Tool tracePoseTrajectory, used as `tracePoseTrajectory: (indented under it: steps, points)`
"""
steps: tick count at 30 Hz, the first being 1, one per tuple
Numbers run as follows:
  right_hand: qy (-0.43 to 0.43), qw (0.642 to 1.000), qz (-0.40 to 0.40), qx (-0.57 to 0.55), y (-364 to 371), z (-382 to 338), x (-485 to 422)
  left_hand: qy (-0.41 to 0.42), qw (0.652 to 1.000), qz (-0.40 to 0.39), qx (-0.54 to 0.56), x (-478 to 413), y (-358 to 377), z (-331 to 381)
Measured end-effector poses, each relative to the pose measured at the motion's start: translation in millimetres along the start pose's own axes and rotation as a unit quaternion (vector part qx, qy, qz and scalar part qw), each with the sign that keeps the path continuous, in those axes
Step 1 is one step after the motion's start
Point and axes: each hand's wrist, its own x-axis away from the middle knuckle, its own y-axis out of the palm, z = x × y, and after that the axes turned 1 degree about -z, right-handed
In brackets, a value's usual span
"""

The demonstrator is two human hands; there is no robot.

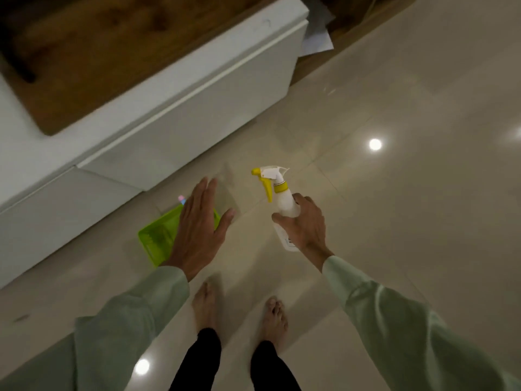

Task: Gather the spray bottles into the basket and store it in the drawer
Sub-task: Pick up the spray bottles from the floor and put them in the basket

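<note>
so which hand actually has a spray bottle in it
The right hand: it grips the white plastic spray bottle with the yellow trigger. The left hand is open and empty, above the green plastic basket.

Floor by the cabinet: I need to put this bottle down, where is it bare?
Bare tile lies right of the spray bottle and ahead of the feet. It is crowded by the green basket against the white cabinet.

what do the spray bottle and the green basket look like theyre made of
Spray bottle: likely plastic, with a milky translucent body and an opaque yellow and white trigger head. Green basket: probably plastic too, bright lime and slightly see-through, with a glossy rim; blur hides finer detail.
</note>
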Motion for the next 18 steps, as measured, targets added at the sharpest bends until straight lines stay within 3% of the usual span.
tracePoseTrajectory:
  steps: [10, 18]
  points:
    - [-0.036, 0.976, -0.017, -0.214, 137, -102, 87, -0.096, 0.995, 0.023, 0.004, 91, -69, -132]
    - [-0.018, 0.965, -0.026, -0.262, 295, -118, 102, -0.117, 0.993, 0.001, -0.012, 126, -73, -257]
